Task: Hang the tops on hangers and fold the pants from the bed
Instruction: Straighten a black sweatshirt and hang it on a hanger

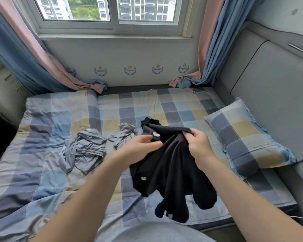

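A black garment (pixel 173 172) is held up over the bed (pixel 51 119), in front of the person. Its upper edge is gripped by both hands. The fabric is pinched between thumb and curled fingers of the left hand (pixel 142 145), just beside a small white mark. A fold of the same edge is clutched in the curled fingers of the right hand (pixel 198 144). Between the hands the cloth is bunched, and its lower ends hang loose above the near edge of the bed. Whether it is a top or pants cannot be told.

A crumpled grey garment (pixel 84 151) with a gathered waistband lies on the checked cover to the left. A smaller grey piece (pixel 124 133) lies near it. A checked pillow (pixel 243 137) rests at the right side, against the padded headboard (pixel 278 95).
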A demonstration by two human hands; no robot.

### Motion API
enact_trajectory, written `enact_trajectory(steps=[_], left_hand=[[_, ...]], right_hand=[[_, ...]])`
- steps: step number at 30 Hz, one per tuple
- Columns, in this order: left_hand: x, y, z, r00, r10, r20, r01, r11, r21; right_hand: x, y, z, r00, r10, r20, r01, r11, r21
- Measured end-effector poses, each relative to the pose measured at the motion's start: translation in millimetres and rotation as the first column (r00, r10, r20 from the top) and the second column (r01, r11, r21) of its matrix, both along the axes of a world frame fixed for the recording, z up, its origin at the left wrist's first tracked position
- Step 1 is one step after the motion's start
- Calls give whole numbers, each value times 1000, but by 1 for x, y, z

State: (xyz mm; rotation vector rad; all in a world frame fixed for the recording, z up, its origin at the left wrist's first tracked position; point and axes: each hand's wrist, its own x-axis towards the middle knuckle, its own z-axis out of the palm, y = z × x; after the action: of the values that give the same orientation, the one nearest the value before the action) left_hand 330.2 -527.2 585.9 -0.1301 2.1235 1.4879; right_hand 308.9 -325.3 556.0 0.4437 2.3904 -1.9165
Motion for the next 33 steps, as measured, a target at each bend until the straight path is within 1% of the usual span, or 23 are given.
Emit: enact_trajectory(steps=[2, 4, 6, 8, 10, 12, 14, 15, 18, 20, 22, 24, 26, 30, 31, 33], left_hand=[[5, 8, -7, 990, -142, 17, 143, 989, -45], [11, 21, -15, 969, -243, 47, 244, 969, -29], [20, 37, -21, 948, -314, 44, 315, 949, 3], [28, 53, -26, 946, -324, -8, 325, 945, 47], [29, 60, -31, 970, -227, -83, 231, 972, 42], [25, 57, -33, 988, -90, -128, 93, 996, 16], [18, 48, -33, 991, 46, -126, -39, 998, 56], [16, 44, -31, 985, 121, -124, -109, 989, 101], [9, 33, -15, 936, 346, -69, -320, 915, 245], [4, 25, -8, 873, 489, 1, -464, 827, 318], [0, 17, 1, 798, 596, 93, -585, 727, 361], [-1, 12, 8, 742, 647, 176, -654, 641, 402], [-1, 11, 13, 713, 664, 224, -682, 583, 442], [1, 11, 25, 685, 624, 376, -713, 471, 519], [1, 11, 29, 673, 614, 413, -726, 440, 528], [1, 11, 36, 664, 587, 463, -735, 397, 550]], right_hand=[[-2, -6, 13, 1000, -27, -14, 26, 998, -59], [-2, -11, 23, 999, -32, -35, 28, 993, -111], [-1, -15, 34, 998, -28, -59, 17, 982, -186], [0, -18, 44, 995, -22, -94, -3, 968, -252], [1, -19, 52, 990, -20, -139, -24, 951, -309], [3, -16, 58, 986, -31, -165, -34, 926, -376], [5, -12, 61, 985, -12, -175, -69, 891, -449], [7, -10, 62, 984, 13, -180, -97, 877, -471], [15, -5, 57, 979, 106, -174, -175, 877, -447], [21, -3, 49, 972, 178, -153, -223, 903, -367], [27, -5, 37, 968, 229, -105, -250, 930, -271], [38, -13, 21, 957, 286, -41, -288, 944, -161], [50, -23, 4, 926, 376, 43, -371, 925, -85], [63, -43, -20, 839, 496, 224, -493, 867, -71], [63, -48, -26, 823, 510, 252, -508, 858, -76], [63, -57, -37, 815, 520, 255, -518, 851, -81]])
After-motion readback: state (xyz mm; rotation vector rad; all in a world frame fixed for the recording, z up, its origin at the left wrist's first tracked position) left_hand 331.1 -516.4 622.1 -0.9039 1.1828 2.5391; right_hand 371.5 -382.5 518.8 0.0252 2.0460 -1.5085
